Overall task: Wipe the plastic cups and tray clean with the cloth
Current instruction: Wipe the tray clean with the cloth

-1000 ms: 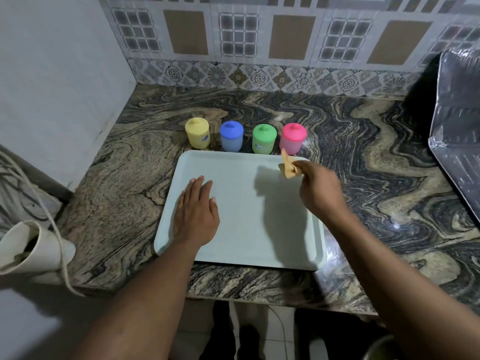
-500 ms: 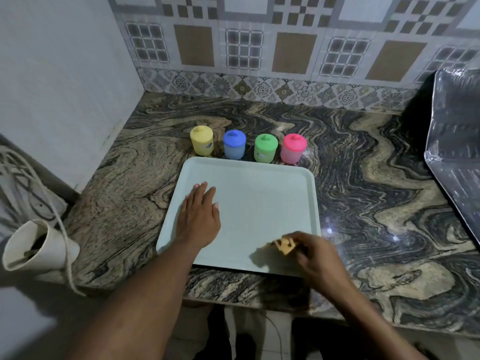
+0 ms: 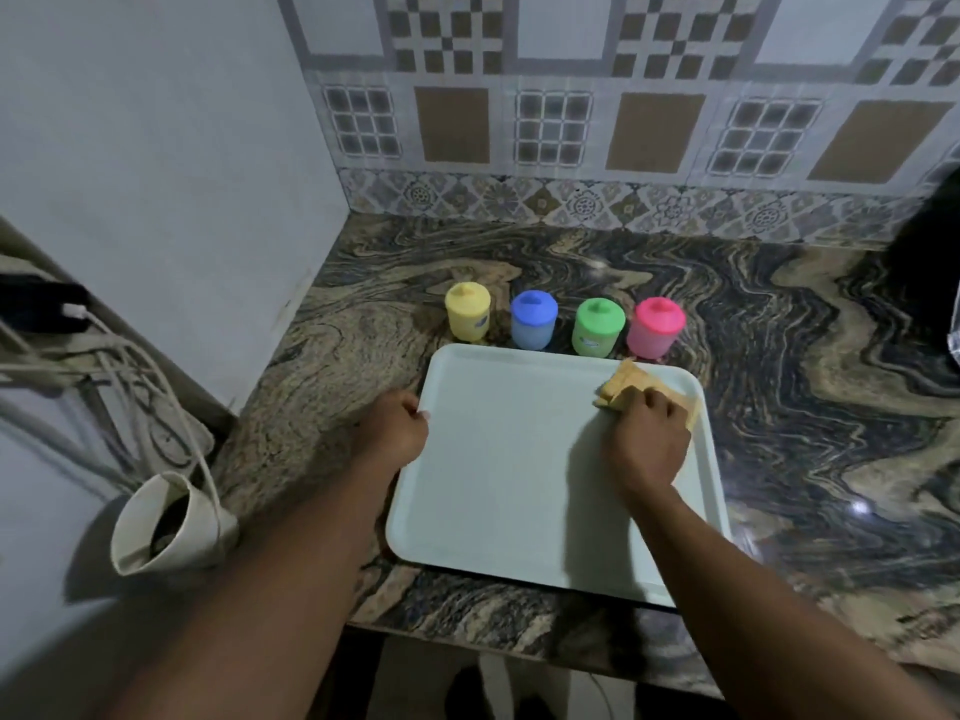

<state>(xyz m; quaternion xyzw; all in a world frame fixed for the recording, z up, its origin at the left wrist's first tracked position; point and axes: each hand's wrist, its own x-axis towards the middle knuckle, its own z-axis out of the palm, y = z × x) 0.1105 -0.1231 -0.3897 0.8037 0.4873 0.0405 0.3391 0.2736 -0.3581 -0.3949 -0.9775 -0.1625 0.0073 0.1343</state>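
A pale tray (image 3: 509, 485) lies flat on the marbled counter. Behind its far edge stand a yellow cup (image 3: 467, 311), a blue cup (image 3: 533, 319), a green cup (image 3: 597, 326) and a pink cup (image 3: 654, 327) in a row, all upside down. My right hand (image 3: 649, 439) presses a folded tan cloth (image 3: 623, 389) onto the tray's far right corner, fingers curled over it. My left hand (image 3: 395, 428) grips the tray's left rim near the far corner.
A white wall closes the counter on the left. Off the counter's left edge hang pale cables (image 3: 130, 387) and a cream cup-shaped holder (image 3: 161, 522). A shiny grey sheet (image 3: 955, 324) shows at the right edge. The counter's front edge runs just below the tray.
My right hand carried the cloth from the tray's far right corner to the near edge and back to the far right. My left hand moved from flat on the tray to its left rim.
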